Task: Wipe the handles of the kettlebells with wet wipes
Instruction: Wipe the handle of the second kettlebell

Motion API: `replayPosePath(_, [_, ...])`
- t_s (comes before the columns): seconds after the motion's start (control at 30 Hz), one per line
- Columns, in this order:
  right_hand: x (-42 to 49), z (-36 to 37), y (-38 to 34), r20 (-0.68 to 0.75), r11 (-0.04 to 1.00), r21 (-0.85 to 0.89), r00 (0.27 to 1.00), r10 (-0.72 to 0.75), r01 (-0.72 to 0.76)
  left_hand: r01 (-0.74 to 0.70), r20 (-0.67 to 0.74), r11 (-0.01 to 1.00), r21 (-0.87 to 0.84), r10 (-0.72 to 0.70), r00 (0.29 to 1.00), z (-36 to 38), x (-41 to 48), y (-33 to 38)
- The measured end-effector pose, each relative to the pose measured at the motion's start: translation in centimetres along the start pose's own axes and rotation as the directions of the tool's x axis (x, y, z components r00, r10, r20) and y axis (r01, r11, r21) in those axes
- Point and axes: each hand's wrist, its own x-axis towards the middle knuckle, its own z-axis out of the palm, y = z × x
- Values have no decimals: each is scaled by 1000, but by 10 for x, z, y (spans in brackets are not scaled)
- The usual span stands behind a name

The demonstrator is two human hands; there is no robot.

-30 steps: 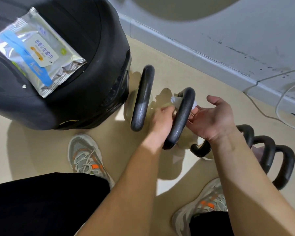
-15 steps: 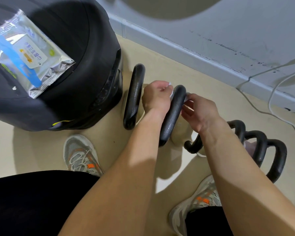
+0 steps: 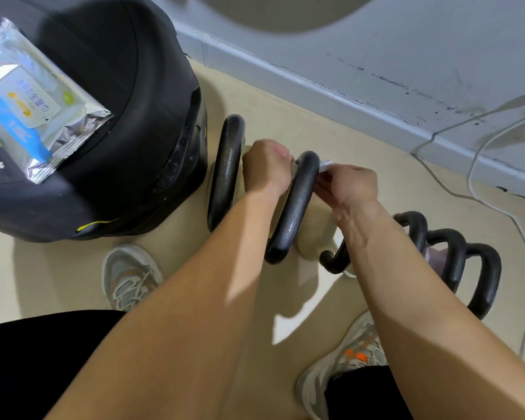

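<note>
A row of kettlebells with black handles stands on the beige floor. The second handle (image 3: 297, 207) rises between my two hands. A white wet wipe (image 3: 324, 166) passes around its far end, mostly hidden. My left hand (image 3: 265, 168) is closed on the wipe's end on the handle's left side. My right hand (image 3: 350, 186) pinches the other end on the right side. Another handle (image 3: 226, 171) stands to the left, and three more handles (image 3: 446, 253) line up at the right, partly behind my right forearm.
A large black bag (image 3: 128, 122) sits at the left with a silver and blue wet wipes pack (image 3: 28, 107) lying on it. My two grey shoes (image 3: 128, 274) stand on the floor. A grey skirting board (image 3: 315, 86) and white cables (image 3: 482, 189) run along the wall.
My left hand moved up from the handle's middle to its far end. My right hand went from open to closed on the wipe beside the handle. The view shifted slightly.
</note>
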Motion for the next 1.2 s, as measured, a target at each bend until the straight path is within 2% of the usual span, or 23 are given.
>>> replayPosePath(0.17, [9, -3, -2, -62, 996, -47, 995, -81, 78, 104, 18, 989, -109, -102, 995, 4, -7, -11])
replayPosePath(0.37, [6, 7, 14, -33, 965, -261, 999, 25, -33, 66, -40, 932, -358, -86, 996, -4, 10, 24])
replayPosePath(0.47, [7, 7, 4, -19, 982, -178, 998, 55, -57, 70, -13, 970, -231, -75, 997, -1, 10, 12])
replayPosePath(0.63, [12, 0, -9, -33, 989, -145, 999, -36, 31, 157, 36, 980, -126, -153, 987, 4, -3, -20])
replayPosePath(0.77, [14, -1, -6, -65, 994, -99, 996, -56, 49, 146, 58, 969, -200, -137, 989, 0, -2, -11])
replayPosePath(0.83, [16, 0, -2, -51, 994, -104, 998, -26, 20, 96, 42, 976, -195, -90, 995, -6, -3, 3])
replayPosePath(0.97, [13, 5, 6, 16, 965, -261, 999, 34, -29, 37, -8, 962, -271, -41, 999, -12, 1, 31])
replayPosePath(1.1, [12, -1, -1, -19, 974, -222, 998, -57, 52, 32, 13, 967, -254, -30, 999, -9, 0, 19])
replayPosePath(1.2, [15, -6, -9, -56, 979, -128, 984, -169, 161, 107, 30, 969, -221, -103, 994, -3, -8, 3])
